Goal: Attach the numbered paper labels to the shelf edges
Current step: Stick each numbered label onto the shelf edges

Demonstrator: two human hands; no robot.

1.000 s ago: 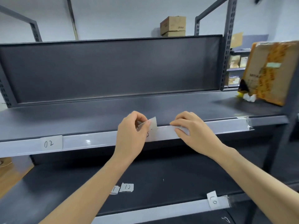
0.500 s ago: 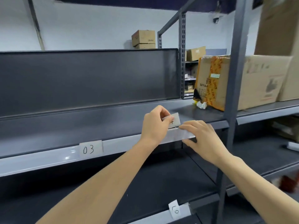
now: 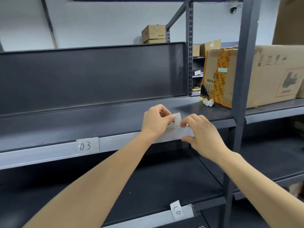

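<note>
My left hand pinches the small white paper 04 label over the pale plastic shelf-edge strip. My right hand grips that strip between fingers and thumb, likely prising it open for the label.

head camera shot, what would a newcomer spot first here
Both hands meet mid-frame: the left hand pinches a paper label marked 04 at the pale edge strip, which the right hand grips beside it. Left along the strip sits the 03 label, and a big taped cardboard box stands on the shelf at right.
</note>
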